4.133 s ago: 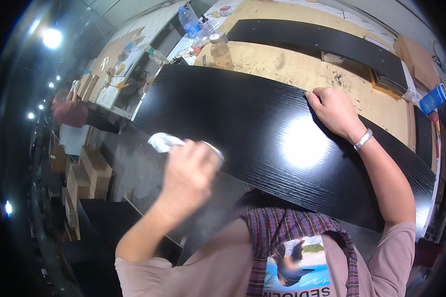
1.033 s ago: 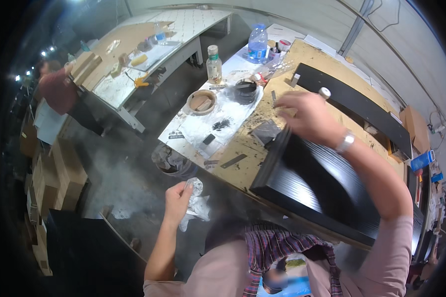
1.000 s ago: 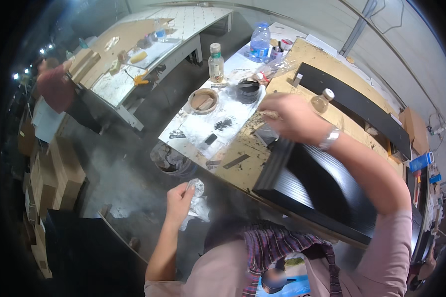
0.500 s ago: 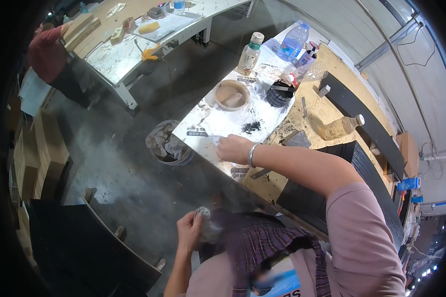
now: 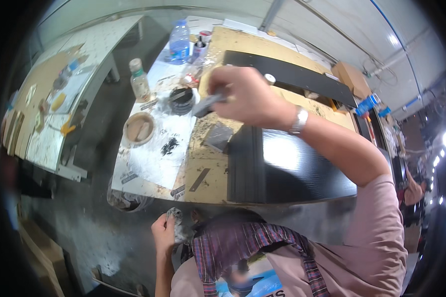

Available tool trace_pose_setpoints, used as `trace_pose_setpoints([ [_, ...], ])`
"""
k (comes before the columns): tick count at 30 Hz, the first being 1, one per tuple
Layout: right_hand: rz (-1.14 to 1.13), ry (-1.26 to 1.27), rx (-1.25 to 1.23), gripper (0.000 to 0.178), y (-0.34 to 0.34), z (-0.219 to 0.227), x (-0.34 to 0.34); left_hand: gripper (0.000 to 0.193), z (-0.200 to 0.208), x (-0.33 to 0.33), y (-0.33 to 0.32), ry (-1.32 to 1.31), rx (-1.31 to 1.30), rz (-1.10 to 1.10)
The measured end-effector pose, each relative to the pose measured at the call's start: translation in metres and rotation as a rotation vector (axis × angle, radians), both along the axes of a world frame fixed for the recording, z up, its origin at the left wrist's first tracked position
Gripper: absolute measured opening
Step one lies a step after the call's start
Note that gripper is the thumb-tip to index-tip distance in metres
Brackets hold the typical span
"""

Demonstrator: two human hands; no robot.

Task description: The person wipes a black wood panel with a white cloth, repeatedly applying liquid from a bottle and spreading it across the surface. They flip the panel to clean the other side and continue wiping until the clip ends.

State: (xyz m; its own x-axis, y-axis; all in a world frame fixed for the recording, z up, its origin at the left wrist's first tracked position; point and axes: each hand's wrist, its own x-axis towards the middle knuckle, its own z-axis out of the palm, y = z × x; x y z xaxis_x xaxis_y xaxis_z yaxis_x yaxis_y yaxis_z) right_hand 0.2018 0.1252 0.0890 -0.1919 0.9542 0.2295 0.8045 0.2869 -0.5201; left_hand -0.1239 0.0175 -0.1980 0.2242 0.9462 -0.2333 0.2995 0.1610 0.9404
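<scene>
while the left hand (image 5: 162, 231) is closed, thumb against fingers, on a crumpled whitish rag (image 5: 179, 227) below the near edge of the workbench (image 5: 190, 168), the right hand (image 5: 243, 95) is raised over the bench with its fingers bent around a grey flat piece (image 5: 209, 105), the exact kind of which cannot be told owing to blur. the free end of that piece appears just beside a black pot (image 5: 183, 108); whether the two touch cannot be confirmed. a flat grey strip (image 5: 181, 94) lies across the pot's mouth. left of the pot stands a bottle (image 5: 139, 88) with a pale cap; nearer the person is a round tub (image 5: 127, 129) containing a pale block (image 5: 144, 131). a white sheet (image 5: 151, 166) near the tub bears a black smear (image 5: 170, 145). a grey square pad (image 5: 218, 137) lies between the sheet and the glossy black panels (image 5: 307, 175), stacked at right. a thin dark strip (image 5: 199, 179) rests flat near the bench edge.
</scene>
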Motion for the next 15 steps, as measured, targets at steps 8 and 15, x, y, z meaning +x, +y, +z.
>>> trace_pose_setpoints([
  [8, 0.141, 0.159, -0.006, 0.030, -0.141, -0.006, 0.049, 0.027, 0.037, 0.063, 0.010, 0.068, -0.001, -0.158],
  [15, 0.344, -0.036, -0.045, 0.042, -0.167, -0.023, 0.039, 0.026, 0.022, 0.094, -0.024, 0.009, 0.061, -0.143],
])
